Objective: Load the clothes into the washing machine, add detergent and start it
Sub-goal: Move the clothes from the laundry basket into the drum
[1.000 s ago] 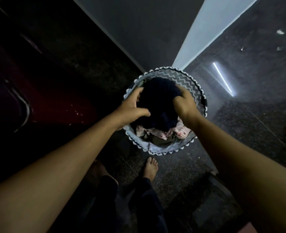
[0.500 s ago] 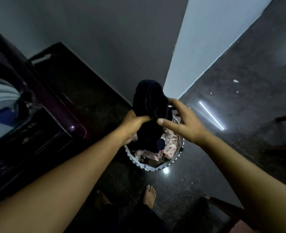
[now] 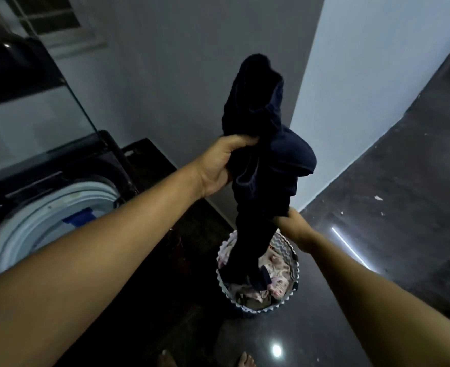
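Our left hand [image 3: 220,165] is clenched around a dark navy garment [image 3: 261,154] near its upper part, fingers wrapped into the bunched cloth, so that a loose fold stands up above the fist and the rest hangs down below it. Our right hand [image 3: 294,226] grips the same garment lower down, at its right edge; the fingers are hidden behind the fabric, but the cloth is pinched there. The two hands are apart, left higher, right lower and further to the right.

The garment's bottom end hangs down into a round laundry basket [image 3: 294,263] with a zigzag-patterned lining and a scalloped rim, which stands on the dark polished floor [image 3: 377,207]. Inside the basket lie other clothes [image 3: 277,271], pale with a pinkish print.

To our left stands the washing machine [image 3: 67,207], a top loader with its lid [image 3: 33,107] raised; the pale ring of the drum opening shows, with something blue at its edge. Behind the basket a grey wall meets a lighter wall [image 3: 364,75] at a corner. Our bare toes [image 3: 247,360] show at the bottom edge.
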`<state>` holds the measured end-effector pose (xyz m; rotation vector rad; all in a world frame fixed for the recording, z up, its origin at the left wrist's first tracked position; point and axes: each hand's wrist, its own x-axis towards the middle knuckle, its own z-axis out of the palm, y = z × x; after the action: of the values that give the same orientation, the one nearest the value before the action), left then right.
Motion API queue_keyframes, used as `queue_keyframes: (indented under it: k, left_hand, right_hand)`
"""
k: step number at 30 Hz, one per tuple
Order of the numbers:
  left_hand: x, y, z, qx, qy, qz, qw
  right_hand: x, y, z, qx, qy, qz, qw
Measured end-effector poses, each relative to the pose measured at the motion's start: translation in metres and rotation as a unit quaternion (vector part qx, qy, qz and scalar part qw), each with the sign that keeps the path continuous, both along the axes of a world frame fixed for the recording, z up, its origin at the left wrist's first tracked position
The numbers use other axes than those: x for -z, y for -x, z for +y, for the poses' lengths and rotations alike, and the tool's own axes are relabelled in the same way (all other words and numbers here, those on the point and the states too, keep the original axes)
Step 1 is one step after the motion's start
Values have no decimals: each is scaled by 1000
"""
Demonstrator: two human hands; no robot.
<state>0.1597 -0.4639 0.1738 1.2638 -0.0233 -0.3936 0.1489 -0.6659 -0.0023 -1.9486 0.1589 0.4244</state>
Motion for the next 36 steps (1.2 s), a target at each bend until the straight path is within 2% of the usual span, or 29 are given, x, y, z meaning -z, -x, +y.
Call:
queue_keyframes:
  k: [3, 5, 7, 10, 14, 17, 22, 27, 31, 34, 36]
  left_hand:
    - [-18, 1, 27, -38, -5, -11, 999]
    - [-20, -2, 56, -59, -25, -23, 998]
    - [-17, -2, 82, -59, -92, -30, 994]
    - [-5, -2, 106, -72, -198, -41, 977]
    - [7, -8, 117, -81, -259, -49, 961]
    - [2, -9, 124, -107, -327, -64, 937]
    - [-11, -8, 139, -102, -275, -28, 956]
    - [-41, -2, 154, -72, -267, -121, 953]
    - [-63, 3, 190, -50, -272, -160, 948]
    - [-81, 3, 221, -189, -225, -189, 937]
    - [-90, 2, 244, -278, -185, -183, 925]
  right_hand:
    - [-39, -14, 11, 77, -134, 24, 988]
    - [-67, -26, 14, 123, -181, 18, 975]
    - [-95, -37, 17, 154, -204, -2, 967]
    - [-142, -45, 32, 164, -255, -36, 952]
    - [-195, -50, 60, 159, -326, -52, 930]
    - [-226, -54, 78, 142, -342, -56, 927]
    - [-261, -58, 119, 106, -347, -54, 930]
    - [-292, -58, 182, 27, -361, -59, 930]
    - [-315, -56, 233, -30, -359, -77, 930]
    - [-331, -49, 277, -97, -363, -89, 922]
    - [-339, -46, 303, -176, -334, -139, 916]
